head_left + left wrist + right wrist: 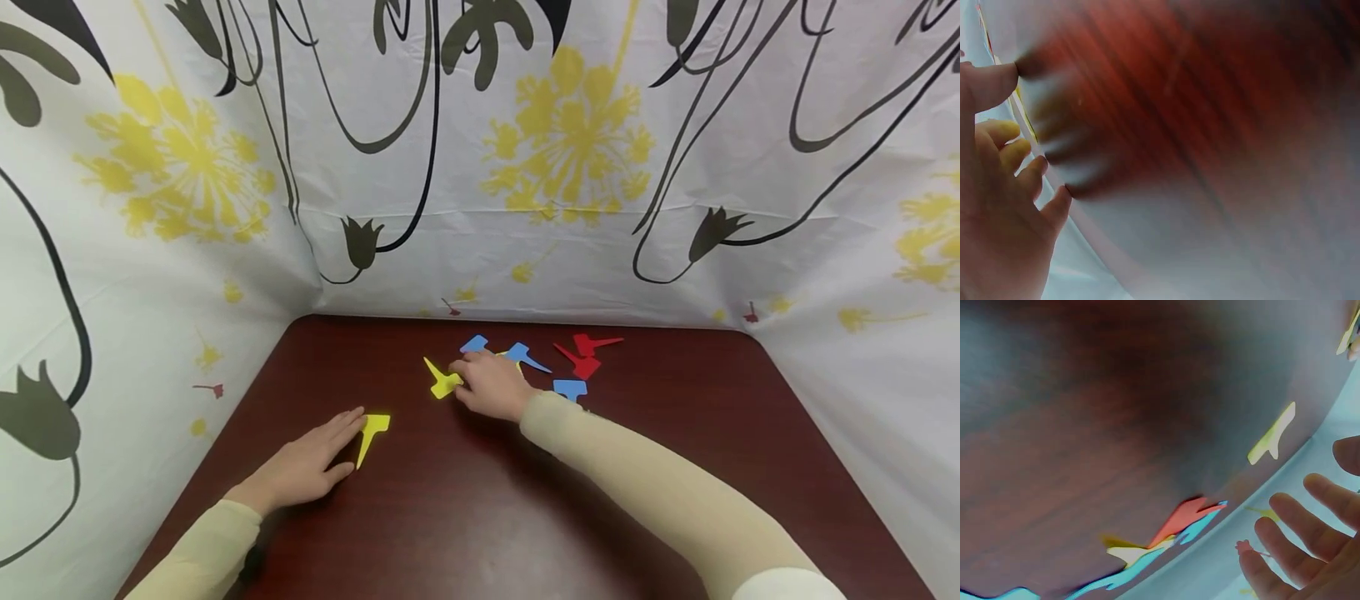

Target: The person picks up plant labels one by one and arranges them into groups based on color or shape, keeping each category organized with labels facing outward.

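My left hand [303, 462] lies with fairly straight fingers on the table, its fingertips at a yellow T-shaped plant label [377, 423]. In the left wrist view, the left hand [1007, 206] has its fingertips against the tabletop. Farther back, my right hand [491, 385] is over a loose group of labels, beside a second yellow label [446, 385]. Its fingers look extended and spread in the right wrist view, where the right hand [1310, 550] grips nothing visible. Part of the group is hidden beneath the right hand and sleeve.
Near the right hand lie a blue label [474, 343], another blue label [527, 357] and a third blue label [571, 388]. Two red labels overlap: a front red label [583, 365] and a rear red label [588, 344]. A patterned curtain [465, 175] surrounds the dark wooden table [450, 517].
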A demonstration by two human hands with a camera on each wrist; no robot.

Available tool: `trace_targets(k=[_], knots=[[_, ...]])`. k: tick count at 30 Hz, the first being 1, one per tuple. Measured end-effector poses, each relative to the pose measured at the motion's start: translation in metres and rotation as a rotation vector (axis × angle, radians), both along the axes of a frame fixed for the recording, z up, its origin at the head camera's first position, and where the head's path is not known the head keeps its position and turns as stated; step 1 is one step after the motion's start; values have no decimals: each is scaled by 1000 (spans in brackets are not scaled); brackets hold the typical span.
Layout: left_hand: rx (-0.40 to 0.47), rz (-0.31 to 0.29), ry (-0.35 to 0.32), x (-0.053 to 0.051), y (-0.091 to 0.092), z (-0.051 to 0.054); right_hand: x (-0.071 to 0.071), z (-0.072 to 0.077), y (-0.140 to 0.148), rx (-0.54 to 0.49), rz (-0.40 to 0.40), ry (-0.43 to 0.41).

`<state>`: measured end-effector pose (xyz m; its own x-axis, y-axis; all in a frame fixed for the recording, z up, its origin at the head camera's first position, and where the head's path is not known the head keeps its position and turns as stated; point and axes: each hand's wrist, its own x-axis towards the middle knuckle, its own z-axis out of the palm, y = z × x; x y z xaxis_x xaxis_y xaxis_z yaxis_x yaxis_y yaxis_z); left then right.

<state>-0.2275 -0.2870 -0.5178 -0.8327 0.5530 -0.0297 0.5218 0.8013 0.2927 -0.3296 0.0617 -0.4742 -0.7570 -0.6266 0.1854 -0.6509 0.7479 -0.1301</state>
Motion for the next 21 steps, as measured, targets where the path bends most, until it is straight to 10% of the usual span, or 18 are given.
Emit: trace_targets(k=[21], knots=[[-56,-21,32,1,-1,-2,-46,10,-44,-82,-88,-328]])
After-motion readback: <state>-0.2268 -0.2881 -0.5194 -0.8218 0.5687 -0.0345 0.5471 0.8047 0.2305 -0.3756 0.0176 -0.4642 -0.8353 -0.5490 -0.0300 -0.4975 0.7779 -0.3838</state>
